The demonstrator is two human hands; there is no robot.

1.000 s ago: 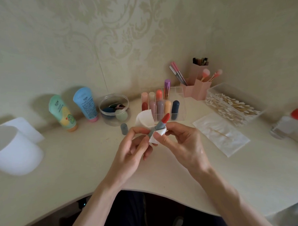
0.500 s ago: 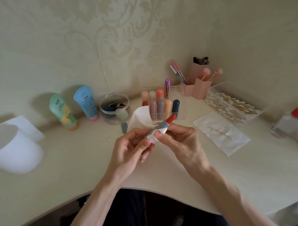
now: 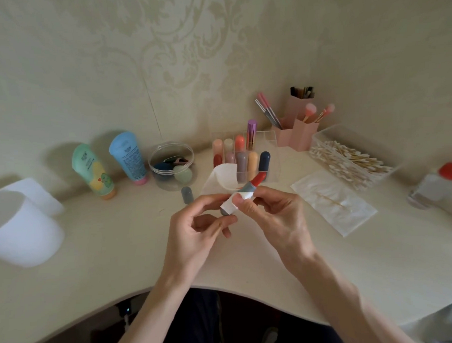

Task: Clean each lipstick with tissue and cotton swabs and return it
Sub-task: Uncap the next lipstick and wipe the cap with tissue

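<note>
An open lipstick (image 3: 251, 185) with a grey-blue case and a red tip is held tilted above the desk, tip up and to the right. My left hand (image 3: 196, 232) pinches its lower end. My right hand (image 3: 273, 216) pinches a white tissue (image 3: 230, 202) wrapped round the case, and a loose flap of the tissue (image 3: 215, 179) stands up behind. The lipstick's grey-blue cap (image 3: 187, 195) stands on the desk just left of my hands. Behind them, a clear organizer (image 3: 270, 148) holds several lipsticks. A clear box of cotton swabs (image 3: 348, 160) sits at the right.
Two tubes (image 3: 110, 166) and a round clear jar (image 3: 171, 166) stand at the back left, a white roll (image 3: 20, 229) at the far left. Pink brush holders (image 3: 298, 132) stand behind the organizer. A plastic packet (image 3: 332, 200) and a red-capped bottle (image 3: 435, 185) lie right.
The lipstick has tilted further to the right. My right thumb and the tissue have slid along the case. The loose flap of tissue has risen behind the lipstick.
</note>
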